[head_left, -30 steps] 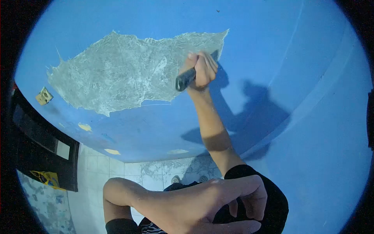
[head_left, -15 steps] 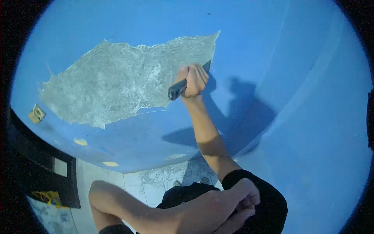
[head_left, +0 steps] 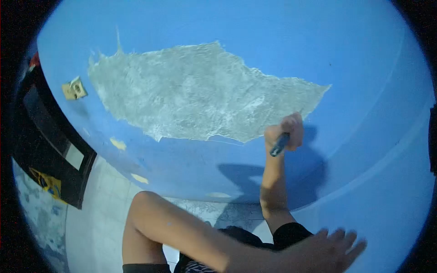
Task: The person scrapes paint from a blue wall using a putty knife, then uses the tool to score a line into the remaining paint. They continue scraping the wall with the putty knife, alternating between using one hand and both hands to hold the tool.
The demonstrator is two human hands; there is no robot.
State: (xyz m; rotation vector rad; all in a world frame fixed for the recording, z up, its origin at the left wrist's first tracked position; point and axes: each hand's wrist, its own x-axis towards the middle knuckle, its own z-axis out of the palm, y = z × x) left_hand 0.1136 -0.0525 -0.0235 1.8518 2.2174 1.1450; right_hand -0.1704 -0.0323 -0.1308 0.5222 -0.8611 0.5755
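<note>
My right hand point(head_left: 292, 129) is closed around the dark handle of a scraper point(head_left: 278, 146), held against the blue wall point(head_left: 364, 77). It is at the lower right edge of a large grey patch point(head_left: 182, 91) where the paint is off. The scraper's blade is hidden behind the hand. My left forearm crosses in front of my body, and my left hand point(head_left: 337, 248) is at the lower right with its fingers spread, slightly blurred and holding nothing.
A wall socket box point(head_left: 74, 88) sits left of the grey patch, with small pale chips point(head_left: 117, 144) in the paint below. A dark doorway frame point(head_left: 84, 182) and something yellow point(head_left: 48, 183) are at the left. White floor tiles point(head_left: 104, 195) carry grey debris near the wall.
The view has swung left and tilted, so the patch sits differently in frame. My right hand stays by the patch's right side, now nearer its lower edge. My left hand's fingers have spread from a curl.
</note>
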